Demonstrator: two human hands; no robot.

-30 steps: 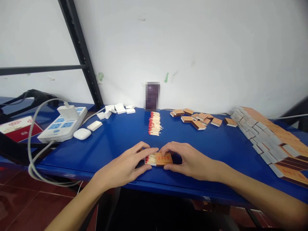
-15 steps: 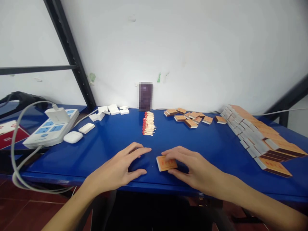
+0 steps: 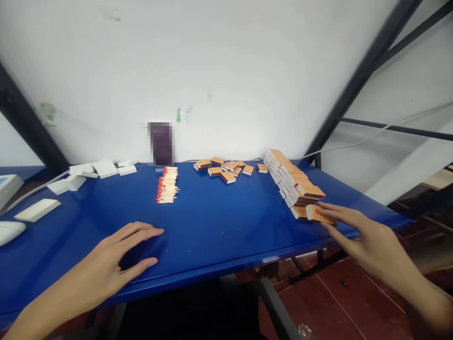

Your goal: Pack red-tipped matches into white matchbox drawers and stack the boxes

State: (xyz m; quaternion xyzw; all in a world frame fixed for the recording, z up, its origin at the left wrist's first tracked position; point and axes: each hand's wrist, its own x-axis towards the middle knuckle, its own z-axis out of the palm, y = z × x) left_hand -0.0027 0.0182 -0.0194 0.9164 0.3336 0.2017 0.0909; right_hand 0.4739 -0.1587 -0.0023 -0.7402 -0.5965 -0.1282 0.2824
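Observation:
My right hand (image 3: pixel 348 229) pinches an orange matchbox (image 3: pixel 320 215) with a pale end, close by the near end of a stack of matchboxes (image 3: pixel 288 172). Whether the held box touches the stack I cannot tell. My left hand (image 3: pixel 120 252) rests over the blue table at the left, fingers apart and nothing in them. Beyond it lies a row of matches (image 3: pixel 167 185) with red heads pointing left. Several loose matchboxes (image 3: pixel 228 177) are scattered near the wall.
White boxes (image 3: pixel 105 168) lie along the back left of the blue table (image 3: pixel 212 231). A blurred dark rectangle (image 3: pixel 161 144) stands against the wall behind the matches. A white power strip (image 3: pixel 9 189) shows at the left edge. Dark metal frame bars (image 3: pixel 357 80) rise at the right.
My right hand has carried the matchbox from the table's front middle rightward to the stack. My left hand stays open over the table. The view has turned to the right.

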